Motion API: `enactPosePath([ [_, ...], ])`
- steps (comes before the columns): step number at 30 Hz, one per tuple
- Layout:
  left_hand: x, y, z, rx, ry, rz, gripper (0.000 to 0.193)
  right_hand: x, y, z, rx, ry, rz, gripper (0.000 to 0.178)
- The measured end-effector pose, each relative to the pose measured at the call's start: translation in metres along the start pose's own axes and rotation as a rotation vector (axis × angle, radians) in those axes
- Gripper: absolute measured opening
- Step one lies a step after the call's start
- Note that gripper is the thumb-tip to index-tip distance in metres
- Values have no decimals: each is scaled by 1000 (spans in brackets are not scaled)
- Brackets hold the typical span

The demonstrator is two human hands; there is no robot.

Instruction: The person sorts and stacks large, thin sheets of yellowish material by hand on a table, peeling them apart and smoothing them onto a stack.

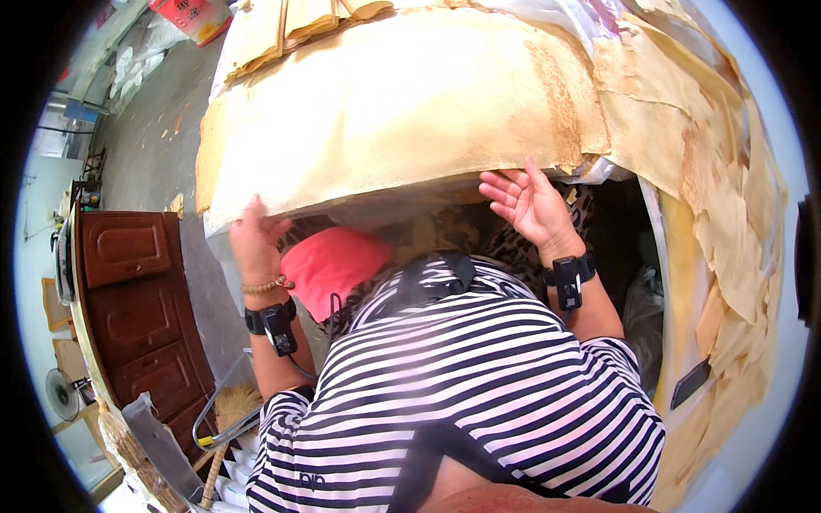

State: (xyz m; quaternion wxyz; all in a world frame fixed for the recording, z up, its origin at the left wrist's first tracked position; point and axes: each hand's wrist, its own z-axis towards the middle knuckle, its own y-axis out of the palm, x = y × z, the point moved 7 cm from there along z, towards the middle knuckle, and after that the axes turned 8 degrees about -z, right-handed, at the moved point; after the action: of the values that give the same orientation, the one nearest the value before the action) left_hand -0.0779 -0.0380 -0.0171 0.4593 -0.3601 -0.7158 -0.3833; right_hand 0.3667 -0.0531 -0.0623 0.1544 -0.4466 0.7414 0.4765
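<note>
A broad, thin tan sheet (402, 103), much like wood veneer, lies across the work table in front of me, brightly lit, with a rough brown band near its right end. My left hand (256, 242) is at the sheet's near left edge, slightly blurred, fingers pointing away from me and thumb apart; I cannot tell whether it touches the edge. My right hand (532, 205) is at the near edge towards the right, palm turned up and fingers spread, with nothing in it. Each wrist wears a black strapped device.
Folded tan sheets (295, 26) are stacked at the far left of the table. More ragged sheets (701, 171) drape over the right side, near a dark flat phone-like object (691, 385). Pink cloth (333, 265) lies by my lap. A dark red wooden cabinet (141, 282) stands left.
</note>
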Motion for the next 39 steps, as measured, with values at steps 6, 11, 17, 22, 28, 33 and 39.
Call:
enactPosePath([
  [6,0,-3,10,58,17,-159,31,-31,-40,1,343,-227,87,31],
  [11,3,20,4,6,141,-58,26,-92,-37,-35,649,-339,-668,36],
  [17,-10,26,11,-29,50,-128,30,-110,-49,-22,640,-472,-467,29],
  [22,-14,29,11,-55,79,-133,30,-133,5,-6,719,-704,-574,29],
  [28,-18,26,8,-87,60,-133,29,-81,218,13,164,-1006,-1272,23],
  [33,-15,38,9,-177,61,-176,27,8,294,48,-74,-1249,-1611,14],
  [39,-15,27,2,-253,-21,-228,29,41,308,51,-188,-1239,-1780,21],
])
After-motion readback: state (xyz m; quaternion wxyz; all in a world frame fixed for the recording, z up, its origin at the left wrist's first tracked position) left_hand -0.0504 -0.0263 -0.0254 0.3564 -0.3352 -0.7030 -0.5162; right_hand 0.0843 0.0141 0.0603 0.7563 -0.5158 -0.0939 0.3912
